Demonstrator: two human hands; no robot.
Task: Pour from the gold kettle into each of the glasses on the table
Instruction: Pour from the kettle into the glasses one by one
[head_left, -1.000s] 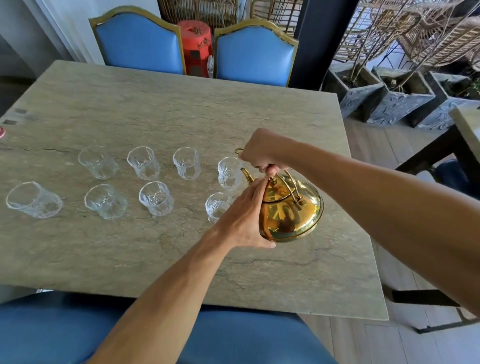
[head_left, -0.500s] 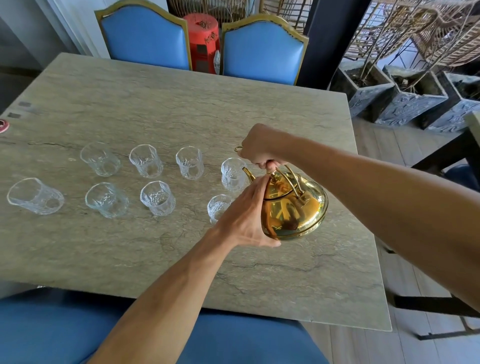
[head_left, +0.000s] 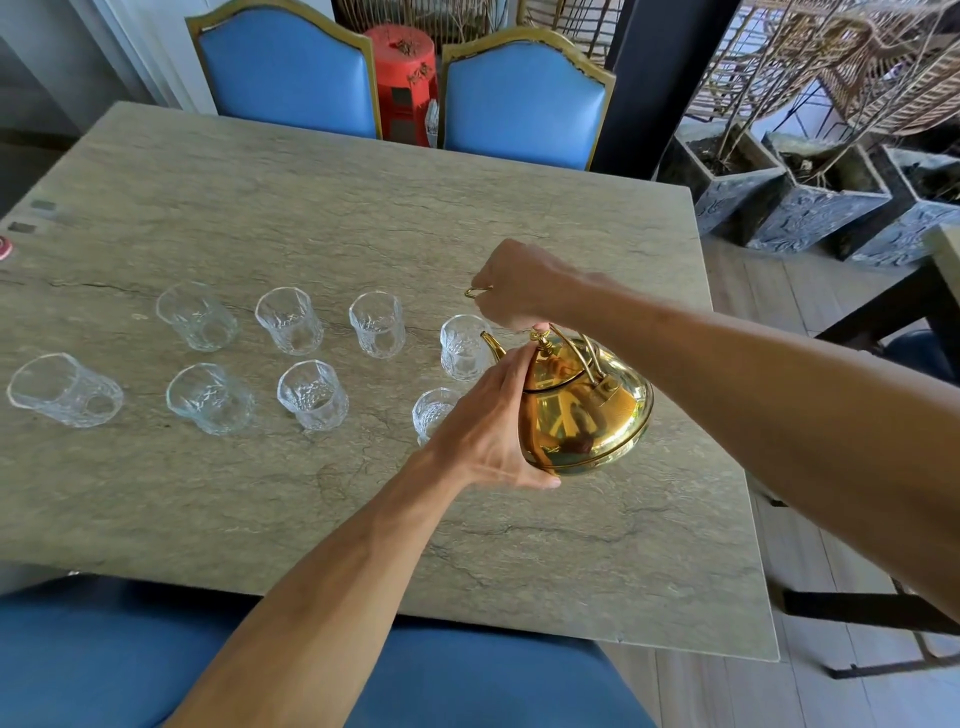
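While your right hand (head_left: 519, 288) grips its handle (head_left: 586, 358), your left hand (head_left: 488, 431) presses flat-fingered on the tilted gold kettle (head_left: 587, 415), spout (head_left: 491, 343) pointing left beyond those fingertips.

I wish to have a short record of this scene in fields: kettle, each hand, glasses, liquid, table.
kettle: gold, tilted, spout beside the right-end glass of the far row
right hand: grips the kettle's handle from above
left hand: fingers rest on the kettle's side, up to the lid
glasses: eight, clear, two rows; one partly hidden by the left hand
liquid: none visible
table: grey stone top
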